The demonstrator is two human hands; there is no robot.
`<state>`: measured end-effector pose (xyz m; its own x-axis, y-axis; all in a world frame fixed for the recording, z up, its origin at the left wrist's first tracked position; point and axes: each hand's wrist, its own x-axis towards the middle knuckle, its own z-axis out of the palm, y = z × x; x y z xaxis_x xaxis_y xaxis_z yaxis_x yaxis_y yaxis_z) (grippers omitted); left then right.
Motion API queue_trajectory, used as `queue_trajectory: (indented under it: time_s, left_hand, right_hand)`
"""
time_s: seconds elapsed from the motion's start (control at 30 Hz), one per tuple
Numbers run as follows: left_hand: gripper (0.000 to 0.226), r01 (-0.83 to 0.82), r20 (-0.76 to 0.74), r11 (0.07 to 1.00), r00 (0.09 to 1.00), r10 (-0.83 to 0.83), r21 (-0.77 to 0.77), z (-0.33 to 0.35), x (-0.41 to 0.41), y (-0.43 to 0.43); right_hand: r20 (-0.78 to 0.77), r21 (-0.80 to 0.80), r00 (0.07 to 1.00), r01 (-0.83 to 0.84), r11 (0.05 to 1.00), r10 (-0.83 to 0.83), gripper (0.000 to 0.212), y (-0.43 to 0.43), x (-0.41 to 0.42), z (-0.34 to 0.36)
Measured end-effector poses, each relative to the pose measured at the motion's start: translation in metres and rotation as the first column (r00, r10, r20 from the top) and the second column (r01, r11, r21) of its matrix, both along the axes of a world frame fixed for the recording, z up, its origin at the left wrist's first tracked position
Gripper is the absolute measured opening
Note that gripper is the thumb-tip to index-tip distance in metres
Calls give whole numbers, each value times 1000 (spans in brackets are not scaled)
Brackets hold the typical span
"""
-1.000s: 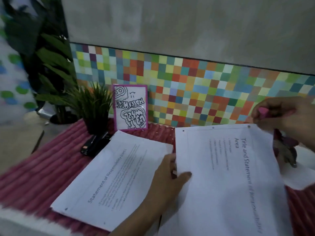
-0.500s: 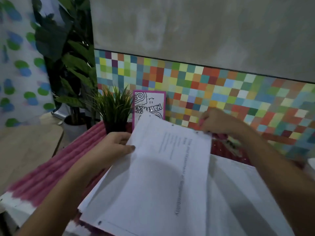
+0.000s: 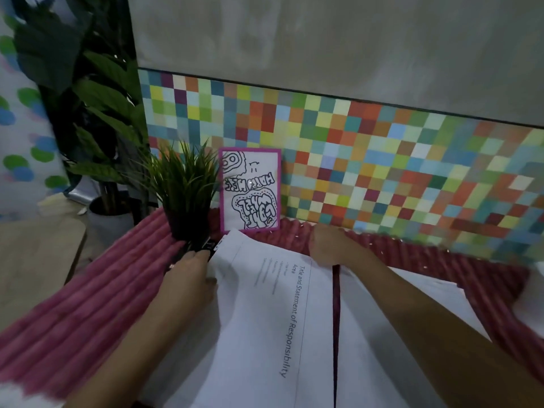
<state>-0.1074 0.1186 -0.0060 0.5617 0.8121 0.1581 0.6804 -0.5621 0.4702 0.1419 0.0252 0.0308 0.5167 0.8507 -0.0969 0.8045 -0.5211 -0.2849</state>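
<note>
Pink ribbed cloth [image 3: 88, 304] covers the desk [image 3: 17, 397], backed by a wall of many-coloured tiles [image 3: 382, 160]. At far left a tall leafy plant [image 3: 88, 98] stands in a pale pot on the floor. On the desk a small grassy plant [image 3: 185, 184] sits in a dark pot, with a black thing, perhaps a stapler [image 3: 203, 247], at its foot. The left hand [image 3: 191, 278] holds the left edge of the printed sheet [image 3: 265, 319], thumb on top. Beyond the sheet a pink-framed drawing [image 3: 250, 189] leans upright against the tiles. The right hand [image 3: 332, 245] rests at the sheet's far right corner, fingers curled under; whether it grips anything I cannot tell. Just right lies a second white sheet [image 3: 382, 334], under the right forearm.
</note>
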Motion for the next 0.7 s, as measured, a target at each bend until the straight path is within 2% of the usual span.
queue_trajectory:
  time_s: [0.03, 0.13, 0.2, 0.23, 0.33, 0.43, 0.5, 0.6, 0.7]
  left_hand:
    - [36, -21, -45, 999, 999, 22, 31, -1, 1, -2]
    - [26, 26, -14, 967, 1000, -23, 252, -5, 0, -12]
    - [40, 49, 16, 899, 998, -62, 436, -4, -1, -20]
    - [43, 51, 24, 880, 997, -71, 472, -4, -2, -24]
    - [40, 14, 15, 896, 1000, -23, 445, -7, -2, -31]
    - [30, -33, -13, 929, 999, 41, 369, -10, 1, -38]
    - [30, -29, -8, 917, 999, 35, 399, -15, 2, -36]
    - [24, -46, -73, 949, 995, 72, 311, -16, 3, -36]
    - [11, 0, -61, 959, 998, 18, 283, -11, -5, -33]
  right_hand:
    - [5, -21, 1000, -18, 1000, 18, 28, 0, -1, 0]
    - [16, -2, 1000, -5, 1000, 5, 11, -2, 1, 4]
    - [42, -10, 999, -18, 1000, 18, 8, -5, 0, 5]
    - [59, -22, 998, -31, 999, 32, 14, -6, -2, 5]
    - [103, -5, 991, -79, 997, 79, 31, -7, -10, 2]
    - [139, 30, 985, -109, 994, 104, 28, -7, -14, -2]
    - [145, 59, 984, -114, 992, 105, 28, -10, -16, 0]
    - [169, 104, 981, -109, 989, 90, 28, -13, -14, 3]
    - [194, 132, 974, -141, 981, 114, 23, -8, -14, 9]
